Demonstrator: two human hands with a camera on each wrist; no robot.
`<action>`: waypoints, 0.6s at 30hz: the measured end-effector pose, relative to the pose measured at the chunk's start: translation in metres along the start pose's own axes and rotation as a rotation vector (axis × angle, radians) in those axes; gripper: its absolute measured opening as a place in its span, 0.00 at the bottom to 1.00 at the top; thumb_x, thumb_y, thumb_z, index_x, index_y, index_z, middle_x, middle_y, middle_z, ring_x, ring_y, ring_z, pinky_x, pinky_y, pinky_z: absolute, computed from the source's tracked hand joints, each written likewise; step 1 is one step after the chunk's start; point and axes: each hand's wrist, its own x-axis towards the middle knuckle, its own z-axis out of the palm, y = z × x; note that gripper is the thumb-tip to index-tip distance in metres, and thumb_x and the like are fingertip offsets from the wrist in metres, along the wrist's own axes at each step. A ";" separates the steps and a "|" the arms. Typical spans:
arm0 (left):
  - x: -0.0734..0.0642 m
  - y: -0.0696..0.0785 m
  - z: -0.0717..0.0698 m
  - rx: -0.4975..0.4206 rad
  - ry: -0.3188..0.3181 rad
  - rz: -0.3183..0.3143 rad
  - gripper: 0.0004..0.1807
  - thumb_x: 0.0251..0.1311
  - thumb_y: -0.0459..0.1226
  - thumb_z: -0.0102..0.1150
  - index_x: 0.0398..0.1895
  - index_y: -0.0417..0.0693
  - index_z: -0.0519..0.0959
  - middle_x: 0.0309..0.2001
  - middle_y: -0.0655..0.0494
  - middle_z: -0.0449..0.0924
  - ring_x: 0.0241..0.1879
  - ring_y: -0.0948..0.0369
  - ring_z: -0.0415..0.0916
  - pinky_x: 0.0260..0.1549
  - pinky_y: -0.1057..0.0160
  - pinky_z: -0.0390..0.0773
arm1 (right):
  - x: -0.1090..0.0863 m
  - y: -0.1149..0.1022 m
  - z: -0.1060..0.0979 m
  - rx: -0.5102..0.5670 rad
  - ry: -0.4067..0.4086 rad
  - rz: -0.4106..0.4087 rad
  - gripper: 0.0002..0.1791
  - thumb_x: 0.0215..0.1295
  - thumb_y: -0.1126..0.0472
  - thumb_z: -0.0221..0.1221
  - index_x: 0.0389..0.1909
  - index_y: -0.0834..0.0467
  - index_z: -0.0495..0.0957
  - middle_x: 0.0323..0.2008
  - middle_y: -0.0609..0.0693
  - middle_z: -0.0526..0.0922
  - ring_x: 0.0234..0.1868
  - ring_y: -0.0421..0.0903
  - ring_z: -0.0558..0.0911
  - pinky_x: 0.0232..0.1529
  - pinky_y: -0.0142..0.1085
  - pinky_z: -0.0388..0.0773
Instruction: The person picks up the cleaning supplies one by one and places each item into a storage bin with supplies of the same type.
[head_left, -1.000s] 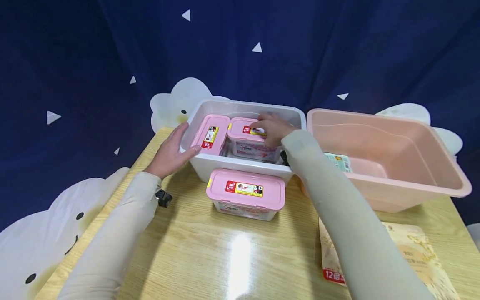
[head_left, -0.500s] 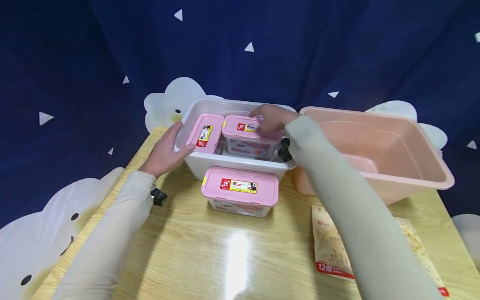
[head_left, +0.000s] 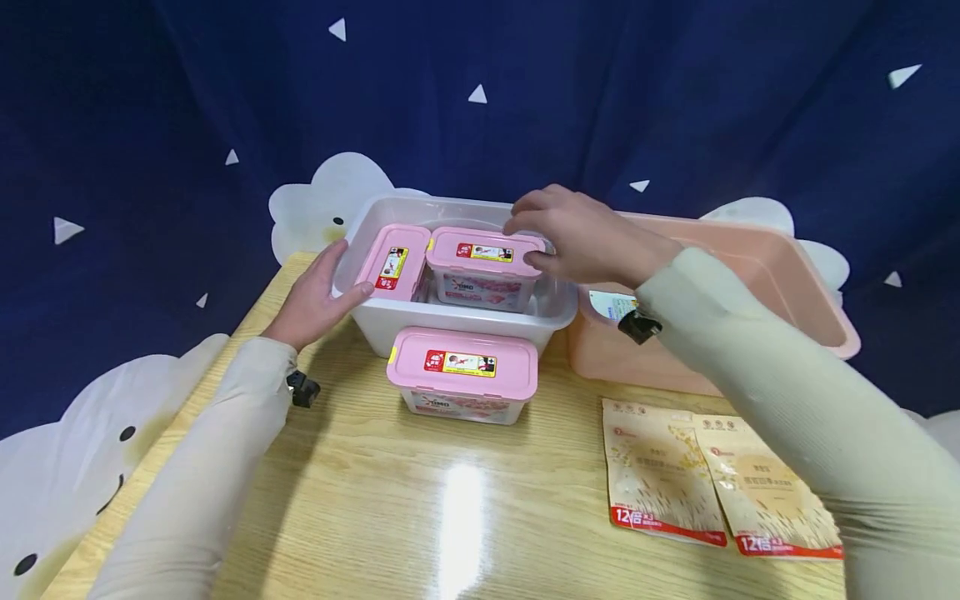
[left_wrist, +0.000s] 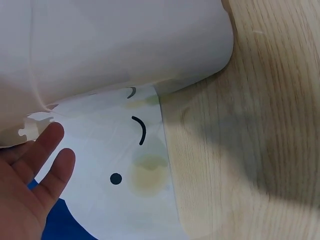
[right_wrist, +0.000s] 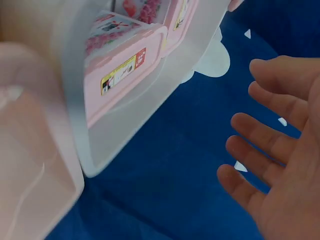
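A pink-lidded box (head_left: 483,268) stands upright inside the white bin (head_left: 465,317), its printed front showing in the head view; a second pink-lidded box (head_left: 393,262) sits just left of it, turned lengthwise. In the head view the right hand (head_left: 573,233) seems to overlap the first box's lid at its right end. The right wrist view settles that: its fingers are spread wide, hold nothing and stand apart from both box and bin.

The left hand (head_left: 318,292) rests at the bin's left rim, thumb over the front corner. Its fingers are hard to read from the head; the left wrist view shows them straight and loosely parted, gripping no box, and shows too the bin's outer wall and a smiling cloud (left_wrist: 145,200) beyond the table edge.

A third pink-lidded box (head_left: 461,373) stands on the table (head_left: 360,500) just before the white bin. To the right stands a peach bin (head_left: 637,362), and nearer the person lie two beige pouches (head_left: 663,471). Behind everything hangs a blue curtain (head_left: 525,50).
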 end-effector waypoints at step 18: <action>0.005 -0.002 0.006 0.009 -0.019 -0.014 0.48 0.64 0.57 0.54 0.80 0.49 0.46 0.79 0.43 0.50 0.74 0.40 0.56 0.71 0.33 0.59 | -0.038 0.010 0.000 -0.087 0.085 -0.116 0.18 0.60 0.63 0.64 0.53 0.57 0.81 0.61 0.60 0.78 0.62 0.60 0.74 0.63 0.56 0.74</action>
